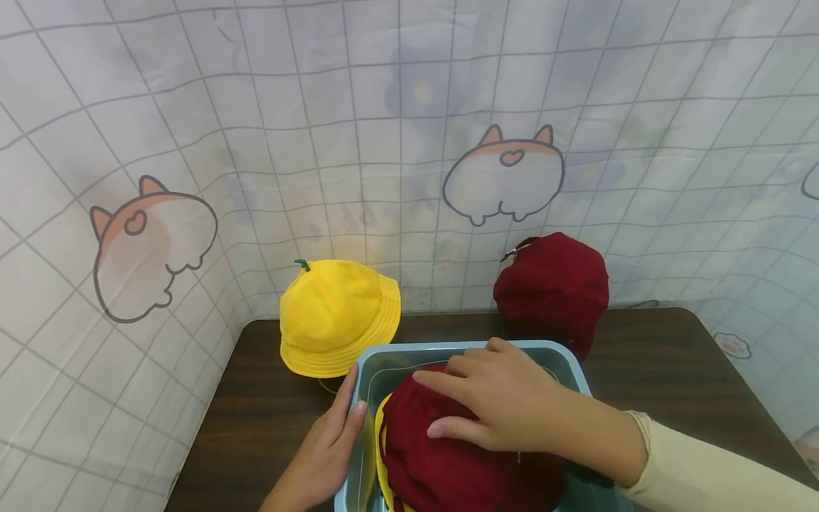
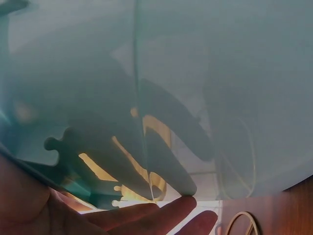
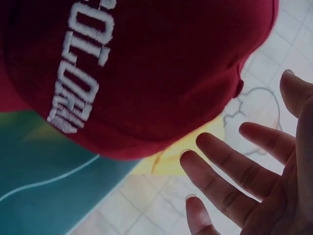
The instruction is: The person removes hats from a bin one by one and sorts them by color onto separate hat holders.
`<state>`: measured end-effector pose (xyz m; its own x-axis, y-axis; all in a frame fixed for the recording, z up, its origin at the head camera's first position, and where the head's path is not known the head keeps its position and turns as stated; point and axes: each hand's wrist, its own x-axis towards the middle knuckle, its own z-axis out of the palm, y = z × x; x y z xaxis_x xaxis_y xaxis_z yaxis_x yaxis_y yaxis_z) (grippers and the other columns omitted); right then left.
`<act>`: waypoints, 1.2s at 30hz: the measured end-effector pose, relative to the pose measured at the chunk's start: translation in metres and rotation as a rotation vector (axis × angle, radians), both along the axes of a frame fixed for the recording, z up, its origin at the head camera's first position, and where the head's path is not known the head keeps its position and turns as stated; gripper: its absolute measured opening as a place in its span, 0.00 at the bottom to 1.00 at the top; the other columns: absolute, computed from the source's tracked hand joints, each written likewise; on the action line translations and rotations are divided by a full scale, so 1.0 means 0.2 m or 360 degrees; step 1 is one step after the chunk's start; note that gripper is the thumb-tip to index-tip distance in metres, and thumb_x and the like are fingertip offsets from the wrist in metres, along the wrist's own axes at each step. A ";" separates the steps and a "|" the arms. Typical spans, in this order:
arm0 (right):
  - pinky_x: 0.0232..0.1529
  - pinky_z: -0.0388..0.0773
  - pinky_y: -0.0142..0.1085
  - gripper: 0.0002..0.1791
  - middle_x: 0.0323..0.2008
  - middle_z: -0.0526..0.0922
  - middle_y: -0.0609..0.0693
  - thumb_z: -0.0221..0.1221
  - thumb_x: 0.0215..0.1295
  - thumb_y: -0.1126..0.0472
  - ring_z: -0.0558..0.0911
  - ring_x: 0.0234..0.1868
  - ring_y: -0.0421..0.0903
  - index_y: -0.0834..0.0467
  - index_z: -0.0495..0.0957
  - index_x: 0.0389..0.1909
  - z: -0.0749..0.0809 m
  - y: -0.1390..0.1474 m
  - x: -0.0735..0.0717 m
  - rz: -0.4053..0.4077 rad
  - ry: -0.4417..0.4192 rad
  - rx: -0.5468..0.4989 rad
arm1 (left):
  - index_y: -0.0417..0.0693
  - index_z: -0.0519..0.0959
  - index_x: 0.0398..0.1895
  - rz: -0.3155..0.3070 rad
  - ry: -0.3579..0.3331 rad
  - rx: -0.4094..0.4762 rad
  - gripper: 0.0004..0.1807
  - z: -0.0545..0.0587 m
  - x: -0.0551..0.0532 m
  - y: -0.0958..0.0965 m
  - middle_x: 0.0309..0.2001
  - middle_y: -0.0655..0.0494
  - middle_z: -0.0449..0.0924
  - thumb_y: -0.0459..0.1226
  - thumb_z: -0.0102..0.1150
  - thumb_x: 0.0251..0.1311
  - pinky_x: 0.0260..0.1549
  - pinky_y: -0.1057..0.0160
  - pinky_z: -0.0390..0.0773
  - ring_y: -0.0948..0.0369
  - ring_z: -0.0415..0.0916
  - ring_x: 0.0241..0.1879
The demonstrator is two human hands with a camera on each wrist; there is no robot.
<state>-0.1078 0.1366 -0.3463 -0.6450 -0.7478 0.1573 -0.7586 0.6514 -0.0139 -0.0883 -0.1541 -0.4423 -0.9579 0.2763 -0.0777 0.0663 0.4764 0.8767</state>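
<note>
A light blue plastic basin point(image 1: 579, 380) stands at the front of the table. Inside it a maroon cap point(image 1: 422, 455) lies over a yellow hat point(image 1: 382, 469), whose edge shows at the left. White embroidered letters mark the maroon cap in the right wrist view. My left hand point(image 1: 326, 448) rests against the basin's left side, its fingers extended along the glossy outer wall in the left wrist view. Over the maroon cap is my right hand point(image 1: 502, 398). Its fingers point(image 3: 230, 181) are spread and stand apart from the cap in the right wrist view.
Behind the basin at left sits a yellow bucket hat point(image 1: 339, 313) with a green stem, a thin wire loop point(image 2: 244, 223) near it. Another maroon cap point(image 1: 553, 288) is at back right. The dark wooden table point(image 1: 665, 384) meets a grid-patterned curtain point(image 1: 358, 142).
</note>
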 end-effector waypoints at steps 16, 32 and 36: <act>0.41 0.76 0.41 0.23 0.37 0.82 0.41 0.59 0.69 0.34 0.78 0.37 0.39 0.38 0.83 0.58 -0.07 -0.06 -0.03 0.0146 0.0046 -0.0023 | 0.71 0.43 0.83 0.0000 0.0024 0.0018 0.33 0.00 -0.01 0.00 0.81 0.58 0.54 0.48 0.41 0.81 0.73 0.37 0.58 0.52 0.60 0.76; 0.39 0.72 0.35 0.14 0.33 0.82 0.38 0.67 0.65 0.41 0.77 0.36 0.38 0.41 0.88 0.46 -0.10 -0.08 -0.02 0.0194 0.0183 -0.0069 | 0.69 0.43 0.83 0.0005 0.0056 0.0013 0.33 -0.01 0.00 0.00 0.81 0.61 0.52 0.48 0.40 0.82 0.74 0.39 0.55 0.56 0.56 0.77; 0.37 0.71 0.34 0.12 0.32 0.83 0.38 0.69 0.63 0.42 0.77 0.35 0.38 0.41 0.89 0.43 -0.11 -0.09 -0.02 0.0203 0.0220 -0.0089 | 0.70 0.43 0.83 0.0015 0.0045 0.0009 0.33 -0.01 0.00 0.00 0.81 0.61 0.53 0.47 0.40 0.82 0.74 0.39 0.55 0.57 0.56 0.77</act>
